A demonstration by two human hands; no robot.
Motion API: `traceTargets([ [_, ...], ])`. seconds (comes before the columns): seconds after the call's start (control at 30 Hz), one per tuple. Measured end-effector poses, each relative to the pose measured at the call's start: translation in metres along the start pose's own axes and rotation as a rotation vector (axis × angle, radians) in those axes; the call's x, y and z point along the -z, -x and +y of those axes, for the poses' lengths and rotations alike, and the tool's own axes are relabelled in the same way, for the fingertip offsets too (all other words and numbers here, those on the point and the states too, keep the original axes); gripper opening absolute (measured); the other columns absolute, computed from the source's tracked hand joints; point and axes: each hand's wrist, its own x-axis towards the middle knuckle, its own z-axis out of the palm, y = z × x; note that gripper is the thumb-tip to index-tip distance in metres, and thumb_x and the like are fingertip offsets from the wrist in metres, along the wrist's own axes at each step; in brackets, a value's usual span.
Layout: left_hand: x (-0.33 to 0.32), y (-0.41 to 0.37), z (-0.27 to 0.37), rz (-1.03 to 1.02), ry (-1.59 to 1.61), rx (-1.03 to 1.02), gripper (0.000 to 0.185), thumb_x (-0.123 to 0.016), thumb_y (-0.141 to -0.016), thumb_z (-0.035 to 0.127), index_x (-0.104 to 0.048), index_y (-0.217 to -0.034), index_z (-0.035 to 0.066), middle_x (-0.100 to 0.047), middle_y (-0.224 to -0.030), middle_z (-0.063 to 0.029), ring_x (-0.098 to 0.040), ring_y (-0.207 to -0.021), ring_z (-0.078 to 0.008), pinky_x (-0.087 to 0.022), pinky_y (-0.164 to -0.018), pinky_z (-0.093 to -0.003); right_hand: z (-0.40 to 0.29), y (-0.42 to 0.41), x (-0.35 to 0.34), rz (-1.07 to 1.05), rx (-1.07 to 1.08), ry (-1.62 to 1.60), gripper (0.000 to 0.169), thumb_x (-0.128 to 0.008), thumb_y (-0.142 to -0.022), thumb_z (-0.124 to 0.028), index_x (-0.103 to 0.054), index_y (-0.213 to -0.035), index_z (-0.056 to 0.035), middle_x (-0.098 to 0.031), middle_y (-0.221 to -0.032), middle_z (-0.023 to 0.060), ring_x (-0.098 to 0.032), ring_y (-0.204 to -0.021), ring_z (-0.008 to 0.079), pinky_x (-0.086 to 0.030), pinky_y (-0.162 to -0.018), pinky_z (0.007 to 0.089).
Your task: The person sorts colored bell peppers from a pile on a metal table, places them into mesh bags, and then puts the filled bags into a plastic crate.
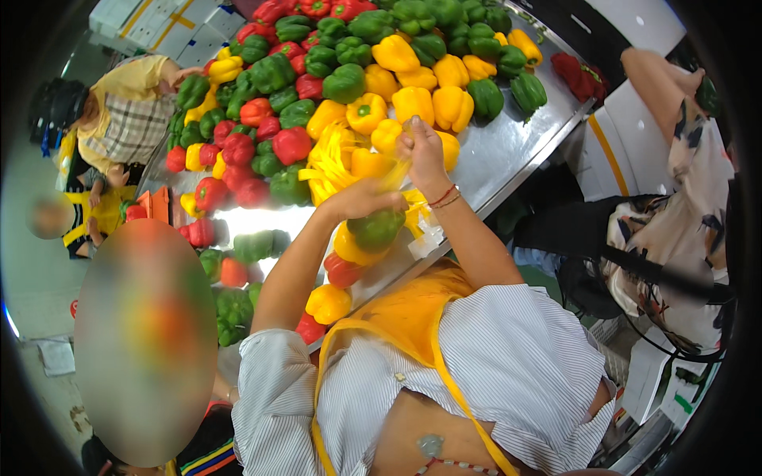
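My left hand (pixel 363 199) is over a green bell pepper (pixel 376 229), beside a yellow bell pepper (pixel 351 245) and a red one (pixel 342 271) in a row near the table's edge. My right hand (pixel 422 146), raised ahead and to the right, has its fingers closed on a thin yellow strip (pixel 397 172), blurred, that stretches down towards my left hand. A heap of flat yellow strips (pixel 327 160) lies just beyond my left hand, among loose yellow peppers (pixel 414 106). More strips and a piece of clear plastic (pixel 425 241) lie under my right forearm.
Red, green and yellow peppers (pixel 274 72) are piled across the steel table (pixel 512 152). A red cloth (pixel 578 76) lies at its right corner. Co-workers stand or sit at the left (pixel 128 113) and right (pixel 673 220). White foam boxes (pixel 613 140) stand beyond the right edge.
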Motion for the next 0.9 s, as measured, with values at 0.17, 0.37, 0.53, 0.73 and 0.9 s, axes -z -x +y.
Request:
traceTargets([
  [0.17,0.011,0.012,-0.011,0.111,-0.023,-0.136,0.034,-0.038,-0.093,0.022,-0.052,-0.071,0.001,-0.062,-0.086,-0.0058,-0.054,-0.084,-0.0154,-0.041,-0.081,-0.0284,-0.004,-0.011,-0.018,-0.182,0.214,0.482,0.024,-0.043,-0.092,-0.024,-0.047,-0.079,-0.005,-0.043,-0.061,0.0004,-0.042,-0.051,0.0087,-0.037,-0.049,0.0214],
  [0.37,0.011,0.043,0.008,0.19,0.045,-0.084,0.033,-0.039,-0.093,0.022,-0.052,-0.07,0.002,-0.063,-0.085,-0.0063,-0.054,-0.084,-0.0154,-0.041,-0.079,-0.028,-0.055,0.006,-0.055,-0.421,0.674,1.444,0.021,-0.054,-0.084,-0.021,-0.053,-0.094,-0.0021,-0.055,-0.083,0.0092,-0.055,-0.062,0.0208,-0.044,-0.056,0.0314],
  [0.53,0.011,0.062,0.009,0.324,-0.024,-0.188,0.028,-0.042,-0.089,0.022,-0.06,-0.099,0.003,-0.061,-0.089,-0.0078,-0.056,-0.08,-0.0177,-0.044,-0.075,-0.0305,-0.075,0.06,-0.133,-1.172,1.228,1.416,0.05,-0.058,-0.079,-0.029,-0.042,-0.12,-0.0038,-0.054,-0.108,0.012,-0.058,-0.077,0.0308,-0.046,-0.065,0.0381],
  [0.73,0.009,0.091,0.007,0.348,-0.161,-0.102,0.025,-0.047,-0.085,0.012,-0.057,-0.105,0.003,-0.061,-0.098,-0.008,-0.055,-0.092,-0.0161,-0.043,-0.082,-0.0291,-0.034,0.047,-0.108,-1.529,0.436,1.831,0.063,-0.058,-0.078,-0.04,-0.034,-0.123,-0.0043,-0.06,-0.079,0.0164,-0.059,-0.069,0.0348,-0.046,-0.057,0.0434],
  [0.9,0.008,0.111,0.007,0.365,-0.143,-0.22,0.028,-0.043,-0.09,0.023,-0.063,-0.089,0.004,-0.064,-0.084,-0.0058,-0.057,-0.082,-0.0145,-0.044,-0.075,-0.0287,-0.039,0.042,-0.141,-1.737,0.657,2.088,0.035,-0.053,-0.08,-0.041,-0.054,-0.094,-0.0092,-0.06,-0.064,0.0126,-0.059,-0.06,0.0328,-0.045,-0.052,0.0428],
])
